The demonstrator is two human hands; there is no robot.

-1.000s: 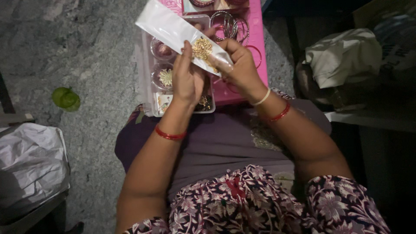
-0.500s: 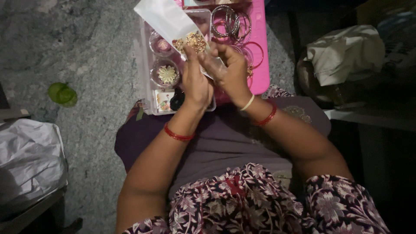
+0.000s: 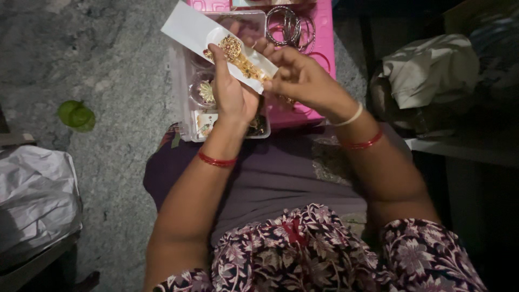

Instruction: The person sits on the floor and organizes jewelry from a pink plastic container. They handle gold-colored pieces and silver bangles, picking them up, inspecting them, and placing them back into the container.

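gold jewellery piece (image 3: 240, 58) lay on a long white card (image 3: 200, 33), held up over the person's lap. nearest the camera, a floral garment (image 3: 303, 249) and a purple cloth (image 3: 281, 173) covered the lap. left hand (image 3: 232, 92) gripped the card from below, thumb pressed on the ornament. right hand (image 3: 303, 78) pinched the card's lower end, fingers close to the left hand. red bangles (image 3: 216, 160) sat on both wrists. beyond the hands, a clear compartment box (image 3: 186, 116) held small ornaments, beside a pink tray (image 3: 324, 54) with metal bangles (image 3: 289, 24). stone floor (image 3: 97, 59) lay farthest.
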